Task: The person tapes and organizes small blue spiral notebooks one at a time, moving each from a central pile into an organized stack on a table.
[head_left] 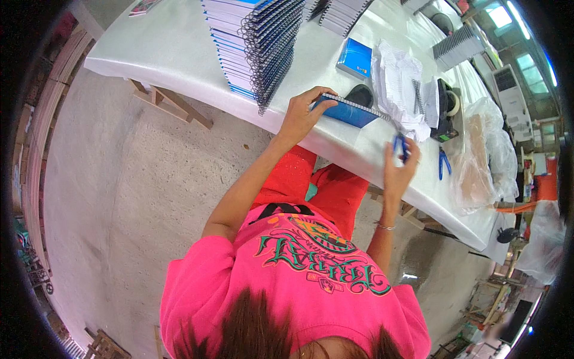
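Above the frame's middle, the blue notebook (350,115) is held at its left end by the left hand (302,116), its long coil (360,106) slanting down-right toward blue pliers (399,143) held by the right hand (399,175).

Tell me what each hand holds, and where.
Left hand: the blue spiral notebook, by its left end. Right hand: blue-handled pliers, by the handles.

We see bright light from far-right tubes (516,19) and windows (531,75), glare on surface (161,48), right hand (402,173) slightly blurred, edges bent.
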Action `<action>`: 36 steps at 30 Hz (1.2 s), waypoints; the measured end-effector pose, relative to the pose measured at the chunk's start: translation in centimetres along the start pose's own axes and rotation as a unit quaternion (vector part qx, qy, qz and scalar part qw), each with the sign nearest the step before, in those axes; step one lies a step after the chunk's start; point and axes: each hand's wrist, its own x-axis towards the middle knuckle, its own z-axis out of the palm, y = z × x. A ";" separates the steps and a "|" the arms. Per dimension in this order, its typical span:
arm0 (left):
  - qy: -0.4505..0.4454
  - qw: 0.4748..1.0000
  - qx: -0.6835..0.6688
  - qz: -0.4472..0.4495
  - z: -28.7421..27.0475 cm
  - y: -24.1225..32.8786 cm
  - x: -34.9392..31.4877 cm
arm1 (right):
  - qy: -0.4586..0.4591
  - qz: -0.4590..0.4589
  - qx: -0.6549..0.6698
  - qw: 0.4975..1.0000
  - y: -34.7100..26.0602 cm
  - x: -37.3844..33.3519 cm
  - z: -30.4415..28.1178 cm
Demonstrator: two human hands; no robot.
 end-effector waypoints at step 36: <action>0.237 0.927 0.142 0.253 -11.7 19.8 7.5 | -0.094 -0.087 -0.205 0.970 10.2 3.8 -0.2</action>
